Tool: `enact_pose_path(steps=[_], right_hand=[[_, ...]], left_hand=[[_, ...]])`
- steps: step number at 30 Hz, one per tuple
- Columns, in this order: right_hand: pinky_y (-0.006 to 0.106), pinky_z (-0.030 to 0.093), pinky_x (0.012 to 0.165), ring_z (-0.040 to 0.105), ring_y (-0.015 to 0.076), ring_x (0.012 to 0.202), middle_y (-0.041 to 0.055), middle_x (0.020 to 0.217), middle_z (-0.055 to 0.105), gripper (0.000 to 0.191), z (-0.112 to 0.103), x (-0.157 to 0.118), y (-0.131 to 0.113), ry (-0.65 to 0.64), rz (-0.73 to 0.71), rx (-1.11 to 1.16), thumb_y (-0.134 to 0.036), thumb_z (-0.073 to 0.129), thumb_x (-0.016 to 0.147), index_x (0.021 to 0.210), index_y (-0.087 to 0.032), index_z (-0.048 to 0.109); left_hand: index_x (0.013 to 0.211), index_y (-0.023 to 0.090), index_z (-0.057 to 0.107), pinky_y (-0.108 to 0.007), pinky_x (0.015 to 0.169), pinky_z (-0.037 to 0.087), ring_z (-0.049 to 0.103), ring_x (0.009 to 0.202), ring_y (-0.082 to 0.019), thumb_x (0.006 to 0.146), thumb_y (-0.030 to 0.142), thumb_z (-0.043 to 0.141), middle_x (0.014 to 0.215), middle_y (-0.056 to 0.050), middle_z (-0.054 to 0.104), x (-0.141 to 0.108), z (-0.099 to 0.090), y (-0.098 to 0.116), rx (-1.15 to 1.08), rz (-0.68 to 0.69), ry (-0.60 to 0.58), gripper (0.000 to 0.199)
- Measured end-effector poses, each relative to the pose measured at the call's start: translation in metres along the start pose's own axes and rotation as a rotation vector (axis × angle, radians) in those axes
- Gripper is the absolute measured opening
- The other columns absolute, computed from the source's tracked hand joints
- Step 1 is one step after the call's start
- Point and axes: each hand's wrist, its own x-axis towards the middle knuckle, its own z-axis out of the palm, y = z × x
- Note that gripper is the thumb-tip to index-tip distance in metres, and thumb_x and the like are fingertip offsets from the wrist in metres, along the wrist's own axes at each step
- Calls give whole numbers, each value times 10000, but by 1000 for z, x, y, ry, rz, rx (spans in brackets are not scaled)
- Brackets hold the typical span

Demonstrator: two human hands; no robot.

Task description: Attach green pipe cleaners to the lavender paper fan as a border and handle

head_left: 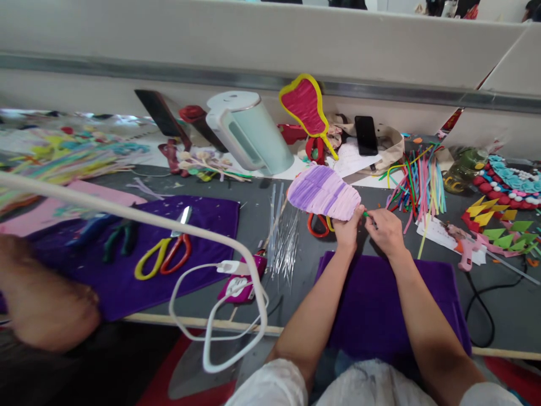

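A purple and pink striped, rounded panel (323,192) is held up over the table, its narrow end at my left hand (351,225). The fingers of that hand are closed on this end. Just to the right, my right hand (385,230) pinches a small green piece (367,215) close beside the panel's narrow end. Both forearms reach over a folded purple cloth (393,299) at the table's front edge. Scissors with orange and yellow handles (318,225) lie partly hidden below the panel.
Silvery wires (285,254) lie left of my arms. A kettle (257,135), a phone (366,135) and a red-and-yellow shape (305,105) stand behind. A pink glue gun (466,248) is at right. A white cable (220,237) crosses the left, near another person's arm (46,299).
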Motion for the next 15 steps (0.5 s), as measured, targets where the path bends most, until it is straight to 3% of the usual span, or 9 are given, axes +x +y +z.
enact_pose_path(steps=[5,8,15], right_hand=[[340,453,774,613,216,837,89,871,690,204,1,-1,3,-47,48,78,-183,446,939,955,-196,649],[355,451,794,615,229,876,100,931,688,179,-1,-1,6,-44,85,121,-222,476,940,1022,-192,632],[334,444,751,569,211,782,67,810,631,159,-3,1,5,-39,107,110,-235,461,957,901,-200,605]], left_hand=[[731,133,694,-200,386,349,512,456,-93,588,413,847,579,-6,634,2,-2,-1,69,-29,1,349],[746,129,692,-192,387,370,541,461,-100,600,414,835,566,-6,626,4,-4,-1,77,-49,-17,350],[798,108,680,-232,454,476,640,526,-150,577,393,846,639,-37,672,6,-4,0,48,-112,-17,397]])
